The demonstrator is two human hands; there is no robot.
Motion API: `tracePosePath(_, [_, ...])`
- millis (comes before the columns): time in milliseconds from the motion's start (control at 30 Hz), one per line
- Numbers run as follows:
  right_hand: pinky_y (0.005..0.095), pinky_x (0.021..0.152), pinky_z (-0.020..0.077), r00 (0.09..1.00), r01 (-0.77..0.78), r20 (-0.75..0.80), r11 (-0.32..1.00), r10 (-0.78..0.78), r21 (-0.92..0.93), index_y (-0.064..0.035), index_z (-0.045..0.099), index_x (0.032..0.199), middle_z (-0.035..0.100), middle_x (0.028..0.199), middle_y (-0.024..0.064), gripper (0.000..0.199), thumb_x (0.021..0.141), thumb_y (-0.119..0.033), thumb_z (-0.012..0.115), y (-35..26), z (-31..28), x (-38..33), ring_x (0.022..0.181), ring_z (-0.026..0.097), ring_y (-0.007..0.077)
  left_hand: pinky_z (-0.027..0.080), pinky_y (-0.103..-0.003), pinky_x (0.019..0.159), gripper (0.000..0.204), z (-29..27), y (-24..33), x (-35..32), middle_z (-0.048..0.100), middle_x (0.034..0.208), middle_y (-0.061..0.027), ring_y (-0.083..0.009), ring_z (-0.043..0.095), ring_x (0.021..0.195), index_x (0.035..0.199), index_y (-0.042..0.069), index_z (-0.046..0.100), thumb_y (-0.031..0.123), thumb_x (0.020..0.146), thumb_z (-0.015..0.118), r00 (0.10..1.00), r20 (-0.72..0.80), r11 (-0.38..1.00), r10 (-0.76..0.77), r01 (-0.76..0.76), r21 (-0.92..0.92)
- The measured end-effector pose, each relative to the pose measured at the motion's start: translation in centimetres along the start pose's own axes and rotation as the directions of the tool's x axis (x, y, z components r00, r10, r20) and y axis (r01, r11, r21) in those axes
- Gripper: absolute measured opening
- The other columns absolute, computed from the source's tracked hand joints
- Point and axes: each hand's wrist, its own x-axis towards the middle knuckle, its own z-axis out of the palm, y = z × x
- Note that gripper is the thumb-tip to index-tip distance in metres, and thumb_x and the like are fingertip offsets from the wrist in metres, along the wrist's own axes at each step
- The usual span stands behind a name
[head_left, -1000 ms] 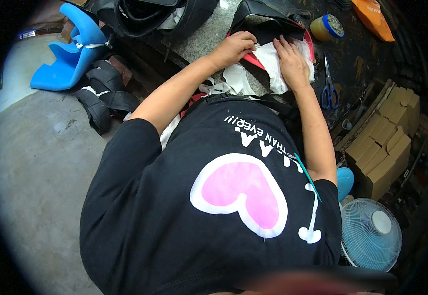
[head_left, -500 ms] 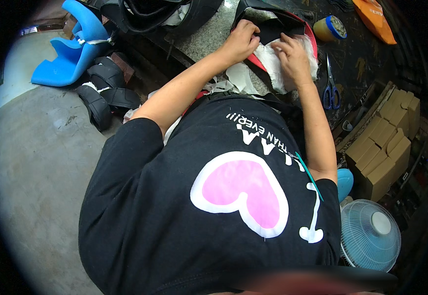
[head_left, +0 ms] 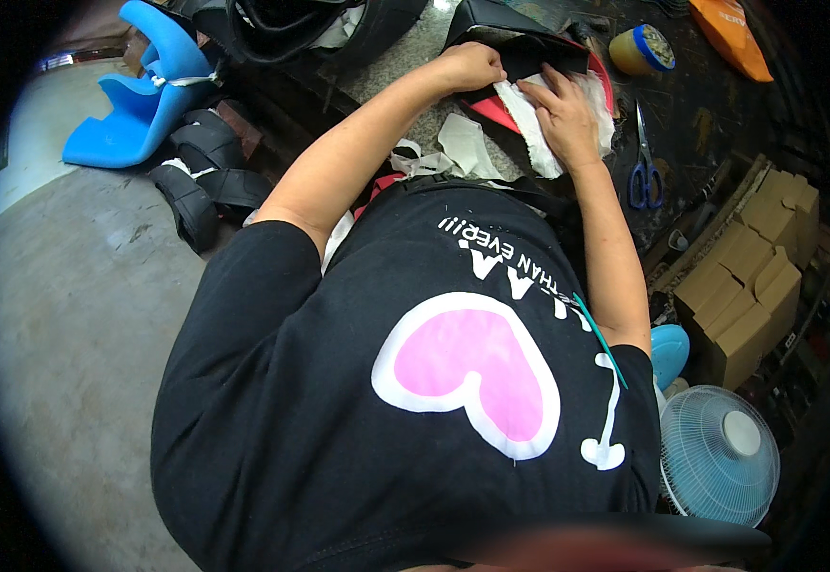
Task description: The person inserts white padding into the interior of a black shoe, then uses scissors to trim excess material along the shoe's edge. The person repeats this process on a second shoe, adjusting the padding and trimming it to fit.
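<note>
At the table's near side lies a black and red sewn piece [head_left: 491, 21] with white fleecy padding [head_left: 534, 143] on it. My left hand [head_left: 475, 69] is closed, its fingertips pinching the padding's left edge beside the black cloth. Flat on the padding rests my right hand [head_left: 566, 116], fingers stretched out toward the black cloth. The underside of the padding and what lies beneath my right palm are hidden. Scissors [head_left: 643, 176] with blue handles lie to the right of my right hand.
A yellow jar [head_left: 641, 51] with a blue rim and an orange pouch [head_left: 731, 40] are at the far right. Cardboard boxes [head_left: 744, 276] and a fan [head_left: 720, 458] stand at my right. A blue moulded piece [head_left: 139, 114] and black padded pieces [head_left: 205, 167] are at left.
My left hand has closed on the padding's edge and dropped slightly. The padding's left side has been drawn inward, toward my right hand, which stays pressed on it.
</note>
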Motion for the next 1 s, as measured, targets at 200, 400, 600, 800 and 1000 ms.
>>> tracePosePath(200, [0.0406,0.104,0.0400,0.996,-0.008,0.086,0.997,0.002,0.071,-0.0286,0.068,0.121,0.054,0.137,0.0113,0.039,0.086,-0.012,0.058,1.2,-0.3,-0.3,0.123,0.050,0.0332,0.045,-0.027,0.066,0.022,0.8,-0.1,-0.7,0.066,0.082,-0.0044,-0.0120,0.058,0.073,0.094,0.005,0.071,0.025,0.086,0.066,0.982,-0.008,0.818,-0.186,0.151,-0.555])
tracePosePath(400, [0.0412,0.105,0.0387,0.994,0.027,0.104,0.994,-0.038,0.102,-0.0266,0.068,0.119,0.054,0.138,0.0122,0.034,0.088,-0.019,0.058,1.4,-0.7,0.1,0.123,0.049,0.0343,0.045,-0.028,0.065,0.022,0.4,-0.1,-2.7,0.062,0.078,-0.0034,-0.0115,0.056,0.072,0.091,0.002,0.067,0.024,0.089,0.062,0.995,0.071,0.848,-0.063,0.091,-0.522])
tracePosePath(600, [0.0422,0.107,0.0369,0.997,-0.010,0.080,0.997,0.004,0.075,-0.0176,0.070,0.110,0.052,0.138,0.0190,0.032,0.084,-0.036,0.067,-1.0,-0.8,0.3,0.125,0.049,0.0362,0.050,-0.039,0.076,0.022,1.1,0.6,-3.1,0.058,0.089,-0.0165,-0.0331,0.063,0.089,0.086,0.000,0.062,0.022,0.084,0.059,0.969,-0.166,0.983,0.184,-0.178,0.049])
tracePosePath(800, [0.0284,0.092,0.0476,0.936,-0.351,0.260,0.577,0.237,0.738,-0.0020,0.069,0.105,0.070,0.107,0.0073,0.019,0.092,-0.015,0.064,0.2,-5.4,-1.6,0.100,0.064,0.0153,0.051,-0.045,0.083,0.029,1.3,1.4,-5.1,0.057,0.103,-0.0126,-0.0346,0.060,0.098,0.103,0.011,0.062,0.002,0.076,0.060,0.878,-0.246,0.909,0.411,-0.377,0.175])
tracePosePath(1000, [0.0323,0.079,0.0500,0.670,-0.738,0.183,0.672,0.719,0.063,-0.0050,0.067,0.104,0.071,0.094,0.0094,0.030,0.086,-0.029,0.070,7.5,-11.5,-6.4,0.086,0.067,0.0219,0.052,-0.038,0.081,0.021,0.4,1.5,-5.7,0.058,0.104,-0.0062,-0.0270,0.060,0.100,0.102,0.011,0.063,0.012,0.081,0.065,0.797,-0.101,0.764,0.595,-0.522,0.379])
